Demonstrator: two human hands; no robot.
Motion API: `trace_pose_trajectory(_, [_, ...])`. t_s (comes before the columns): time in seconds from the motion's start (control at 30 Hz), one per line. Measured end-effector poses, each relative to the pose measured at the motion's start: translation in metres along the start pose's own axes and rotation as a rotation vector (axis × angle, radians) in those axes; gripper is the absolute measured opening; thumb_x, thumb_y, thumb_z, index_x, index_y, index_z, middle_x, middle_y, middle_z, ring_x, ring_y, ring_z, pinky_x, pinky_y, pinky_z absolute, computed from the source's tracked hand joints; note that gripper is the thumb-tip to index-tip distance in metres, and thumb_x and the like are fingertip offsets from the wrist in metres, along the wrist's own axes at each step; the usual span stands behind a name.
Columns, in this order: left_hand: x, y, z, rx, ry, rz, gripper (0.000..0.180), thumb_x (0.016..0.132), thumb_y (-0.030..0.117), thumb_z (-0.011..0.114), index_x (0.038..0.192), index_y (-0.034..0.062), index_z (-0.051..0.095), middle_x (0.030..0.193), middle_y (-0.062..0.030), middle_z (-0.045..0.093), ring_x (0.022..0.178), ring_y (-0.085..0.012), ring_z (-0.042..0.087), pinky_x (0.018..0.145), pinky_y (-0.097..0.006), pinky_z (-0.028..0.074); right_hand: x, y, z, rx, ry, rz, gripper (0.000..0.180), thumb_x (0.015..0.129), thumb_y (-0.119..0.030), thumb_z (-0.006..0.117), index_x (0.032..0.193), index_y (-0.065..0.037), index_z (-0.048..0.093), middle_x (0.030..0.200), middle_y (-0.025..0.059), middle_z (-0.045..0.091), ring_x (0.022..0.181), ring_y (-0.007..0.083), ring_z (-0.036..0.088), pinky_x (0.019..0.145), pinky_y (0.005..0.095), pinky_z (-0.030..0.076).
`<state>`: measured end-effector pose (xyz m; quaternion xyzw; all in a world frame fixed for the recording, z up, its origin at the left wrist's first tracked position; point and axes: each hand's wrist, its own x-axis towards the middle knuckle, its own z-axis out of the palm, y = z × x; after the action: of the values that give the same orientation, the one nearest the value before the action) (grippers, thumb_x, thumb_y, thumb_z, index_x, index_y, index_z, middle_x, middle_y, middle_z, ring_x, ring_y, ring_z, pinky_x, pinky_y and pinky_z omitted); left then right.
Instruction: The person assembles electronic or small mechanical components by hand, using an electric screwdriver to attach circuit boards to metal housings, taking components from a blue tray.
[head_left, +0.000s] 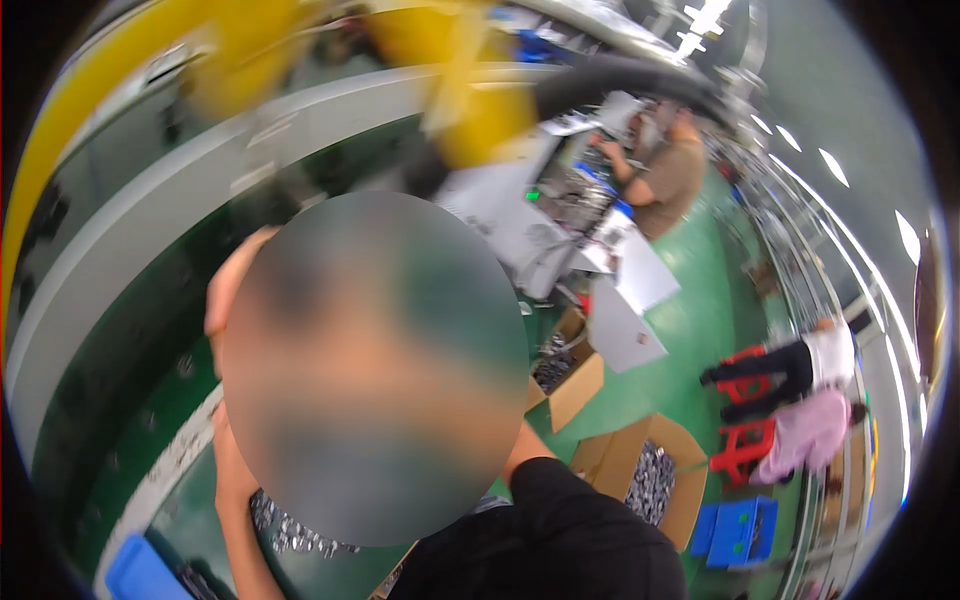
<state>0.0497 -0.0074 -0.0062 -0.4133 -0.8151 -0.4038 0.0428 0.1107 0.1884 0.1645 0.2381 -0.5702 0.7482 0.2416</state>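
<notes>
A large round blurred patch covers the middle of the view and hides most of both my hands. My left forearm (240, 510) rises from the lower edge, and its wrist runs under the patch's left side. From a black sleeve (570, 530), my right arm (522, 447) reaches leftward beneath the patch. Part of a hand (228, 290) shows at the patch's upper left rim; which hand it belongs to I cannot tell. Whatever is held, if anything, is hidden. Small shiny metal parts (300, 537) lie on the green surface beside my left forearm.
A blue bin (145, 570) sits at lower left. Cardboard boxes (690, 490) (578, 392) of metal parts stand to the right, near blue crates (735, 532). Yellow machinery (490, 120) hangs overhead. A co-worker (670, 180) is at a far bench; two people (805, 435) are by red stools (745, 450).
</notes>
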Motion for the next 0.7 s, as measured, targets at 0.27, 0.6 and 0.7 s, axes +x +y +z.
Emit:
trace_pose_trajectory(0.27, [0.006, -0.015, 0.001, -0.121, -0.024, 0.053, 0.031, 0.072, 0.023, 0.079, 0.087, 0.0087, 0.057, 0.086, -0.0056, 0.056, 0.091, -0.026, 0.052, 0.085, -0.039, 0.04, -0.003, -0.013, 0.003, 0.006, -0.064, -0.047, 0.014, 0.086, -0.01, 0.052, 0.098, -0.006, 0.046, 0.077, 0.0071, 0.05, 0.065, 0.0177, 0.047, 0.057, 0.032, 0.046])
trace_pose_trajectory(0.6, [-0.012, -0.019, -0.001, -0.1, -0.021, -0.037, 0.035, 0.072, 0.027, 0.081, 0.08, 0.0084, 0.053, 0.086, -0.0037, 0.059, 0.095, -0.0242, 0.052, 0.088, -0.037, 0.04, -0.009, 0.023, 0.021, 0.121, -0.197, 0.03, 0.011, 0.088, -0.003, 0.045, 0.099, 0.0, 0.045, 0.077, 0.015, 0.055, 0.063, 0.0235, 0.055, 0.056, 0.035, 0.053])
trace_pose_trajectory(0.7, [-0.01, -0.019, 0.002, -0.098, -0.022, -0.033, 0.035, 0.07, 0.025, 0.083, 0.08, 0.0088, 0.053, 0.082, -0.0019, 0.056, 0.093, -0.0226, 0.052, 0.086, -0.036, 0.04, -0.01, 0.021, 0.018, 0.102, -0.209, 0.048, 0.011, 0.088, -0.003, 0.045, 0.099, 0.0, 0.045, 0.077, 0.0152, 0.055, 0.063, 0.0233, 0.054, 0.055, 0.0344, 0.053])
